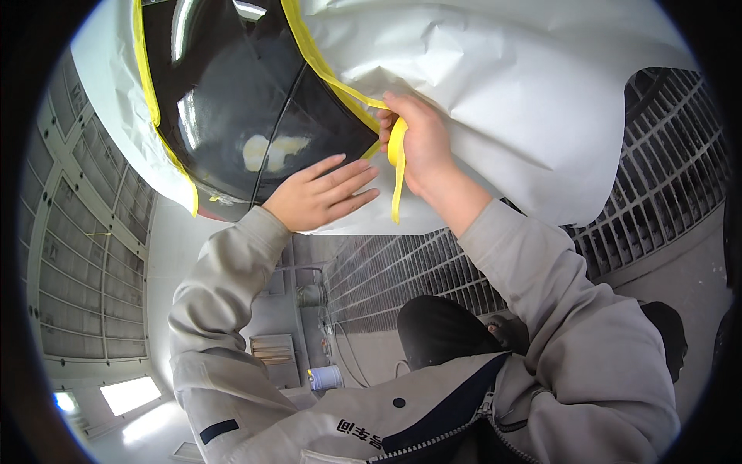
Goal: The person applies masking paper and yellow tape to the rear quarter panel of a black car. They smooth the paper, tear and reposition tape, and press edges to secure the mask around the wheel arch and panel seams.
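A glossy black car body panel (224,85), with a thin seam and a pale sanded-looking patch (276,152), fills the upper left. Yellow masking tape (315,58) runs along its edges, joining it to a white masking sheet (510,100). My right hand (421,143) is closed around a yellow tape roll (397,147) by the panel's right corner; a loose strip of tape hangs below. My left hand (328,192) has its fingers stretched out over the panel's lower edge, holding nothing. Whether its fingertips touch the surface is hard to tell.
Below the sheet lies a dark metal floor grating (417,267), which continues at the right. A blue-and-white can (325,377) and a thin hose stand on the floor near my body. At the left is a wall of framed panels (93,286).
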{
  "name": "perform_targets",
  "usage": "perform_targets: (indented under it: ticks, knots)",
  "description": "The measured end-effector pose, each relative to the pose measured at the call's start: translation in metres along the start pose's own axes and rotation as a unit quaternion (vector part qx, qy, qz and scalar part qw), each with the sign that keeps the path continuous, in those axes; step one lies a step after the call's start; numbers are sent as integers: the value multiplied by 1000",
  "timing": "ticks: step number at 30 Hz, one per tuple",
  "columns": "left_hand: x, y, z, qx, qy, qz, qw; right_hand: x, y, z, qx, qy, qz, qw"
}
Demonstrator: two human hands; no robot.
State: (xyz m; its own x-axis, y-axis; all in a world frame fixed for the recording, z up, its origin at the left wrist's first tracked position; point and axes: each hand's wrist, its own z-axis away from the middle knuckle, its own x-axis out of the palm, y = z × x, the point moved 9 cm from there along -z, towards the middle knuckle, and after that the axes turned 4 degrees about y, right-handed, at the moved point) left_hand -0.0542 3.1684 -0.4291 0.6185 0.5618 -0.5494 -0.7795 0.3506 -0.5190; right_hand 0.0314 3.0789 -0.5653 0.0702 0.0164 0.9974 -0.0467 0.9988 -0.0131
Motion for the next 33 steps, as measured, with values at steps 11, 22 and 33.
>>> perform_targets:
  ticks: [11, 22, 33]
  knots:
    - [19, -25, -25, -166, -17, 34, 985, -1, 4, -4, 1, -14, -45, 999]
    - [-89, -71, -11, -168, 180, -119, 962, 2, 4, -3, 5, -22, 75, 997]
    - [-103, -121, -50, -117, 112, -151, 975, 9, 7, -5, 48, -42, 150, 987]
